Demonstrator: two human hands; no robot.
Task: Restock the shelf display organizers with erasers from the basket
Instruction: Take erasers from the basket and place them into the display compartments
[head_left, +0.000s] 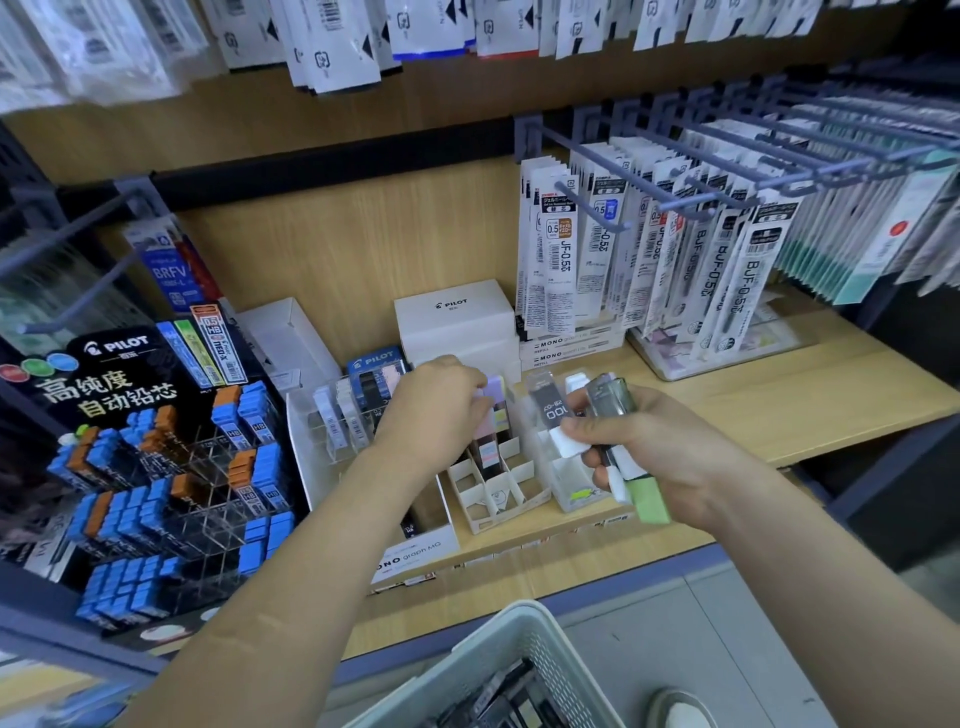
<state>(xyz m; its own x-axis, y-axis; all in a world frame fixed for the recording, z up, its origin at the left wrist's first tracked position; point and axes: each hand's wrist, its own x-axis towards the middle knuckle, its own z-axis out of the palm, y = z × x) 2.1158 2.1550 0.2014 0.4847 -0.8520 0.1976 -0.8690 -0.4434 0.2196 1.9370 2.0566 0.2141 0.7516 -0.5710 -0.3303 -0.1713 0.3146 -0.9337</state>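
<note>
Left hand (434, 408) pinches pastel eraser (496, 392) over organizer (493, 501) near shelf (779, 395) front edge; right hand (660, 447) fingers grip eraser bundle (610, 400).

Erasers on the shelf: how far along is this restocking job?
Partly done. A dark-sleeved eraser already stands in the white organizer, whose front slots are empty. The left hand pinches a pastel eraser above it, and the right hand grips a bundle of erasers. The basket holds more stock, so plenty seems left.
</note>
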